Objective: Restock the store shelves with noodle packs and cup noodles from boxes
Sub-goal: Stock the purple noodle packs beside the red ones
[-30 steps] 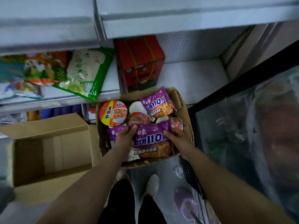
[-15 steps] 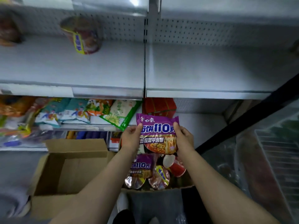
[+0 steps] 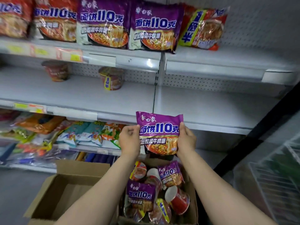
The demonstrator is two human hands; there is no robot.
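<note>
Both hands, left hand [image 3: 129, 140] and right hand [image 3: 185, 141], pinch the side edges of a purple noodle pack [image 3: 159, 133], now lifted out of the box [image 3: 191, 205] to mid-shelf height, probably bound for the matching purple packs [image 3: 129, 26] above.

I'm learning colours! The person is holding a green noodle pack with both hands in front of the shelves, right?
Almost. The noodle pack is purple, not green. The head view shows the left hand and right hand gripping its two sides in front of the shelves, just as you said.
</note>
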